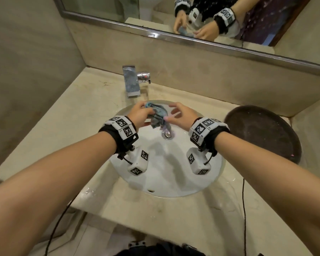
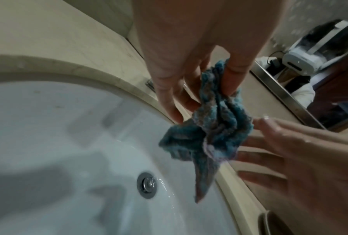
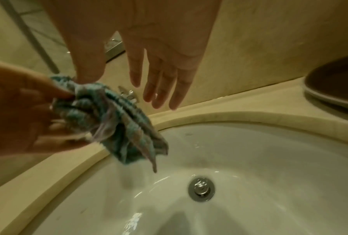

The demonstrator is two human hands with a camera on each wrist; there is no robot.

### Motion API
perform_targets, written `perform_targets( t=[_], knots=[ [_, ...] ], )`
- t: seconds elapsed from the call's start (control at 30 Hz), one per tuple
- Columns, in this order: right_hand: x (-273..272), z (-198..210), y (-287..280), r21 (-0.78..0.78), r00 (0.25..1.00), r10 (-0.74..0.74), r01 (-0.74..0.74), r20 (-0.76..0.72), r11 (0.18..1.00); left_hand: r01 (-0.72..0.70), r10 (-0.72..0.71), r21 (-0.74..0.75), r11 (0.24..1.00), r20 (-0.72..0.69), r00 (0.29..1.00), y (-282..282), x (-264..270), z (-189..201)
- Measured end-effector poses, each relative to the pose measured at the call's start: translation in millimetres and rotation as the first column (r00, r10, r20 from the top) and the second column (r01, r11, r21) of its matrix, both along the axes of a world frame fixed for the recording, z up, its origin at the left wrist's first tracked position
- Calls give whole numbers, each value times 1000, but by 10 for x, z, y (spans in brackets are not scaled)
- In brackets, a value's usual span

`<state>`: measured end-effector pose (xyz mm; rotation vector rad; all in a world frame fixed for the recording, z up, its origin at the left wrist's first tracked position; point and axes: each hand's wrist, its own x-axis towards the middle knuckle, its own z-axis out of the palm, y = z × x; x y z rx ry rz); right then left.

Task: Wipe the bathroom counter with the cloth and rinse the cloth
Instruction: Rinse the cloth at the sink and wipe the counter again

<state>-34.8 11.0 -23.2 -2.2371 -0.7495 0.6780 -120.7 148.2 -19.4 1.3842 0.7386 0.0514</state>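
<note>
A crumpled blue-grey cloth (image 1: 158, 115) (image 2: 213, 127) (image 3: 112, 120) hangs over the white sink basin (image 1: 166, 174), just in front of the chrome faucet (image 1: 132, 82). My left hand (image 1: 139, 112) (image 2: 189, 71) pinches the cloth's top between thumb and fingers. My right hand (image 1: 181, 113) (image 3: 159, 76) hovers just right of the cloth with its fingers spread and straight, holding nothing. Wet streaks run toward the drain (image 1: 167, 134) (image 3: 201, 188). The beige stone counter (image 1: 78, 115) surrounds the basin.
A dark round tray (image 1: 266, 132) sits on the counter right of the sink. A mirror (image 1: 155, 15) with a metal frame runs along the back wall. A tiled wall closes in the left side. Thin black cables hang off the counter's front edge.
</note>
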Motion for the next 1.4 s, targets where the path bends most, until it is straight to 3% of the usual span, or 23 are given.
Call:
perform_targets(
  t=[0.1, 0.2, 0.3, 0.43, 0.53, 0.63, 0.67, 0.73, 0.83, 0.9, 0.97, 1.0, 1.07, 1.17, 1.27, 1.4],
  knots=[
    [-238, 13, 207, 77, 993, 96, -91, -70, 993, -90, 91, -19, 996, 58, 994, 78, -215, 68],
    [-424, 32, 428, 39, 987, 155, -157, 38, 987, -162, 164, -33, 986, 76, 983, 247, -487, 74],
    [-630, 101, 613, 26, 985, 172, -172, 27, 985, -189, 189, -8, 982, 64, 980, 453, -760, 1],
    [-808, 168, 915, 13, 997, 72, -73, 34, 997, -61, 60, 65, 996, 15, 998, 834, -1096, -71],
    [-918, 195, 1195, 136, 983, -70, 93, -171, 986, -9, 15, 126, 992, -50, 999, 1148, -1360, -80],
    [-1127, 263, 1479, 145, 887, -121, 205, -446, 968, 37, -26, 116, 993, -97, 995, 1481, -1588, -59],
    [-1195, 275, 1559, 120, 857, -142, 229, -495, 966, 83, -69, 117, 990, -119, 991, 1582, -1658, -32],
    [-1261, 237, 1700, 58, 868, -182, 235, -462, 970, 142, -114, 179, 973, -159, 981, 1805, -1773, -14],
    [-1354, 129, 1845, -91, 949, -190, 172, -251, 981, 128, -58, 414, 901, -178, 982, 2105, -1913, -99],
    [-1471, 22, 1917, -339, 1000, 6, -1, 15, 941, 184, -31, 586, 789, -262, 965, 2201, -1995, -252],
    [-1598, -136, 2012, -489, 957, 217, -99, 192, 867, 205, 44, 720, 663, -311, 949, 2246, -2096, -392],
    [-1667, -155, 2017, -469, 932, 280, -145, 232, 871, 211, 47, 754, 622, -304, 951, 2215, -2124, -434],
    [-1811, -219, 2108, -406, 879, 416, -301, 233, 863, 317, -29, 746, 586, -372, 928, 2204, -2188, -533],
    [-2026, -363, 2243, -503, 803, 590, -476, 87, 722, 496, -136, 690, 527, -508, 851, 2179, -2237, -721],
    [-2096, -545, 2304, -654, 799, 601, -460, -10, 601, 572, -214, 676, 464, -541, 813, 2173, -2212, -856],
    [-1922, -586, 2345, -681, 861, 508, -390, -31, 620, 658, -259, 649, 380, -609, 750, 2270, -2038, -961]
  ],
)
